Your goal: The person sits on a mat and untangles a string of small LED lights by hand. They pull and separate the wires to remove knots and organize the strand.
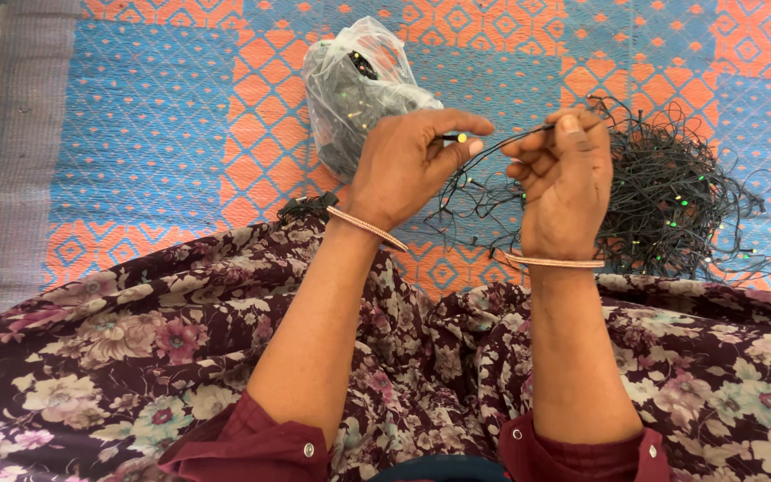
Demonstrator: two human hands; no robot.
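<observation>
Between both raised hands, one stretch of thin black wire point(493, 147) pulled nearly straight, probably to keep it apart from the tangle. Left hand point(408, 165) half closed, thumb and forefinger pinched on the wire just by one small yellow bulb point(462, 138). Right hand point(564, 178) curled into a loose fist, wire end nipped at the fingertips point(571, 123). Just behind and beyond the right grip, one loose heap of the same dark string lights point(680, 201) on the mat point(153, 125), several tiny green points visible, too many to count. Behind the left grip, one clear plastic bag point(354, 94) with more dark wire inside. Two thin bangles, one on each wrist point(368, 228). Below the grips, floral cloth point(136, 339) over the lap.
</observation>
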